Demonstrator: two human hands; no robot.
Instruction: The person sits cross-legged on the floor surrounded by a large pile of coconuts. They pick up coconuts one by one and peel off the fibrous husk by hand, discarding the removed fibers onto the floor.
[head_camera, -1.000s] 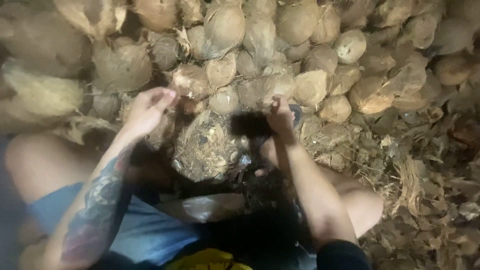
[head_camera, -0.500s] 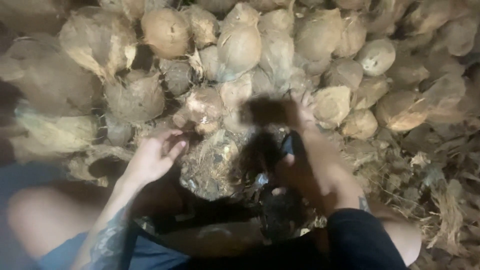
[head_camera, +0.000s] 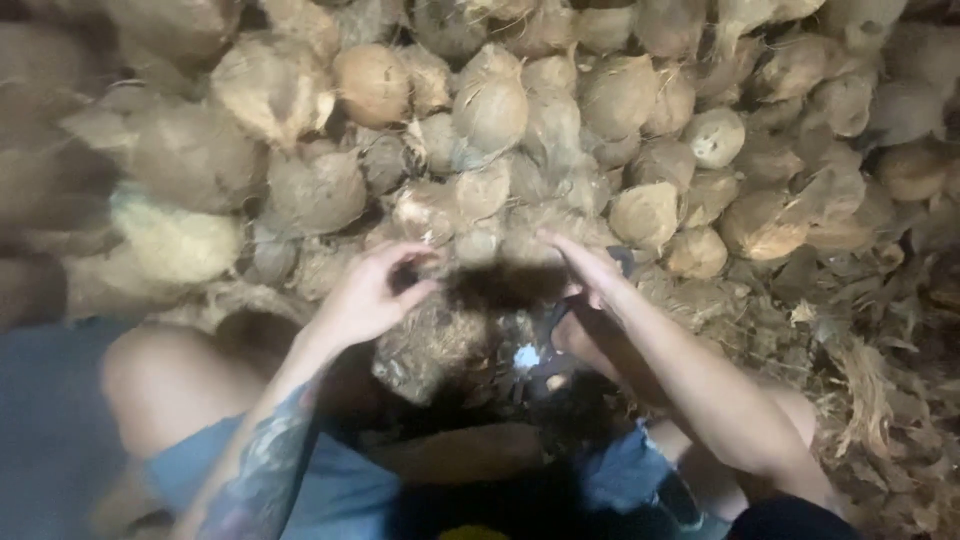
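Note:
A husked brown coconut (head_camera: 440, 345) rests low between my bare knees, its fibres torn and a pale spot showing on its right side. My left hand (head_camera: 368, 297) sits at its upper left, fingers pinched on one end of a dark, blurred strip of husk (head_camera: 505, 285). At the strip's other end is my right hand (head_camera: 585, 272), fingers stretched out along it and a dark object just behind the wrist. The strip spans the gap above the coconut. My tattooed left forearm (head_camera: 262, 460) runs down to the lower left.
A tall heap of brown coconuts (head_camera: 490, 110) fills the whole back of the view, close behind my hands. Loose dry husk scraps (head_camera: 880, 400) litter the ground on the right. My knees (head_camera: 150, 375) and blue shorts (head_camera: 330, 480) flank the coconut.
Both hands have come closer together above the coconut, with a dark husk strip now stretched between them. The view has tilted up, showing more of the heap.

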